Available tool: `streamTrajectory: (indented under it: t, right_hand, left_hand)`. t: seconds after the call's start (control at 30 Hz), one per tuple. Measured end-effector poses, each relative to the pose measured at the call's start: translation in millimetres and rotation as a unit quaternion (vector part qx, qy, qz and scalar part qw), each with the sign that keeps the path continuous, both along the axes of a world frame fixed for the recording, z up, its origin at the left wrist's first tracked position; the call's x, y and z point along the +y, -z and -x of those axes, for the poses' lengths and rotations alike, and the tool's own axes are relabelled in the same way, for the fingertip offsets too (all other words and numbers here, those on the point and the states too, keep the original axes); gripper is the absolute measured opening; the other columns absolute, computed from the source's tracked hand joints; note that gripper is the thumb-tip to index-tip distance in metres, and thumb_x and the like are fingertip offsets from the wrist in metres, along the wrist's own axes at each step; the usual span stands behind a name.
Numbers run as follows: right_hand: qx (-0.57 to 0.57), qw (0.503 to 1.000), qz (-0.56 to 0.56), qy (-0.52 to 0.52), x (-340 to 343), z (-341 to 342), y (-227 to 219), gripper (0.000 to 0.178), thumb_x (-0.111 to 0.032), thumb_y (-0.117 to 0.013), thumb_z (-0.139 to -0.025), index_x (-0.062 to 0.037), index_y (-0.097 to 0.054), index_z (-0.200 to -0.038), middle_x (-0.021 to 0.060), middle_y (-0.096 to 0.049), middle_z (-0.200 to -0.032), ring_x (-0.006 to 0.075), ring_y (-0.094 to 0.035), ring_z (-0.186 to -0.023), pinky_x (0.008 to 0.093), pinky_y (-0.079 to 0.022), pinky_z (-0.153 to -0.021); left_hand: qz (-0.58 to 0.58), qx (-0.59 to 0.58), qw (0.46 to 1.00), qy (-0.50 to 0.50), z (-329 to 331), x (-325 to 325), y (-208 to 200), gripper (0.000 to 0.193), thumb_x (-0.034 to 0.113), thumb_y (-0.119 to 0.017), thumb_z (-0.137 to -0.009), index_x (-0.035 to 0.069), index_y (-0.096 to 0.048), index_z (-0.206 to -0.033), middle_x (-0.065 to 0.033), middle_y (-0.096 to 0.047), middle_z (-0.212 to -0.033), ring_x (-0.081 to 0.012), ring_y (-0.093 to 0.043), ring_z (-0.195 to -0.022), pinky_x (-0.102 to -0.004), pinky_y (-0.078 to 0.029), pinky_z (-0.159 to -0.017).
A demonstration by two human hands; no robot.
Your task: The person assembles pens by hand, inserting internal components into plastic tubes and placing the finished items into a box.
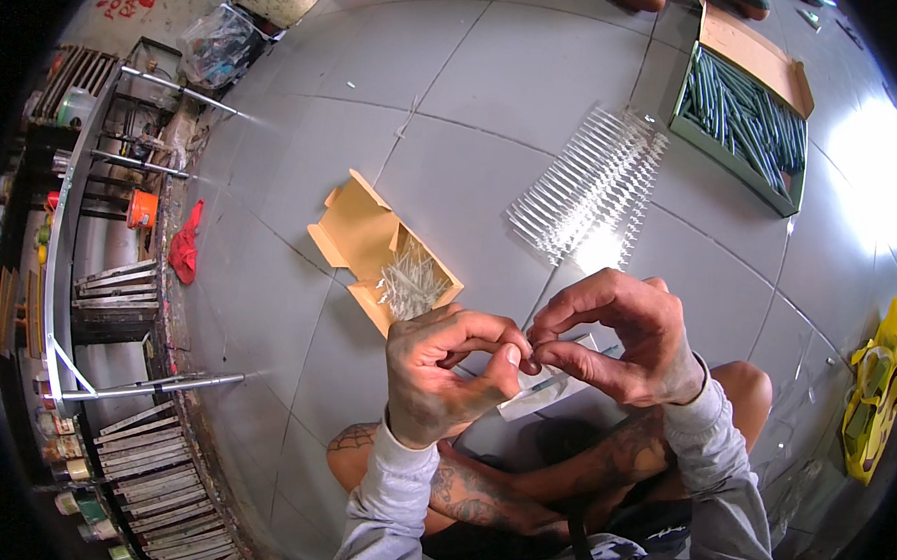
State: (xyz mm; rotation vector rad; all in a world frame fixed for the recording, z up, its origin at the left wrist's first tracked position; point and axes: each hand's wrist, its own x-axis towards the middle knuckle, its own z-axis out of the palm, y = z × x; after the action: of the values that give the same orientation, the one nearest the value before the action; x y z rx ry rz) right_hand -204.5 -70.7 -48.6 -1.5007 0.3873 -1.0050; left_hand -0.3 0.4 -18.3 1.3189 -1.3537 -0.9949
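Note:
My left hand (pixel 451 372) and my right hand (pixel 621 338) meet in front of me, thumbs and fingertips pinched together. Whatever small thing they hold is hidden by the fingers. Just below them, partly covered by my right hand, is a narrow white box (pixel 548 396). Beyond my left hand an open brown cardboard box (pixel 366 231) holds a loose heap of thin clear plastic pieces (pixel 411 281). Past my right hand, clear plastic strips with rows of narrow teeth or slots (pixel 588 186) lie on the floor and catch the light.
At the far right stands an open box (pixel 741 183) full of dark green pen-like sticks (pixel 746 113). A yellow plastic bag (pixel 876 394) lies at the right. Along the left are a metal frame (pixel 66 223), a red cloth (pixel 186 244) and shelves of paint containers. My crossed legs are below.

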Motion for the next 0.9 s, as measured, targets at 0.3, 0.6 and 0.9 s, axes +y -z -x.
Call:
streamTrajectory:
  t: [0.3, 0.6, 0.9]
  right_hand:
    - [-0.058, 0.994, 0.002, 0.093, 8.5, -14.6, 8.8, 0.016, 0.003, -0.075, -0.087, 0.0030, -0.068, -0.101, 0.0149, -0.075, -0.096, 0.0222, -0.075, -0.088, 0.0338, -0.060, -0.079]
    - [-0.120, 0.986, -0.055, 0.099, 21.7, -32.0, 15.1, 0.019, 0.008, -0.074, -0.084, 0.0047, -0.068, -0.101, 0.0166, -0.075, -0.096, 0.0234, -0.075, -0.088, 0.0339, -0.060, -0.078]
    - [0.035, 0.978, 0.133, 0.160, 13.5, -23.3, -0.6, 0.024, 0.008, -0.076, -0.073, 0.0015, -0.070, -0.095, 0.0141, -0.072, -0.094, 0.0242, -0.073, -0.083, 0.0326, -0.058, -0.069]
  left_hand:
    - [0.090, -0.136, 0.987, -0.016, 0.1, -6.8, -8.9, 0.014, 0.012, -0.074, -0.079, 0.007, -0.069, -0.091, -0.0006, -0.066, -0.087, -0.0044, -0.046, -0.066, -0.0213, -0.032, -0.056]
    - [0.131, -0.174, 0.974, -0.061, -0.5, -8.6, -8.0, 0.012, 0.013, -0.079, -0.077, 0.010, -0.070, -0.085, 0.0015, -0.071, -0.083, -0.0161, -0.060, -0.074, -0.0322, -0.042, -0.072]
    - [0.160, -0.346, 0.924, -0.036, -10.0, -8.0, -18.8, 0.017, 0.019, -0.080, -0.076, 0.012, -0.066, -0.081, 0.0052, -0.066, -0.073, -0.0176, -0.049, -0.064, -0.0325, -0.040, -0.064]
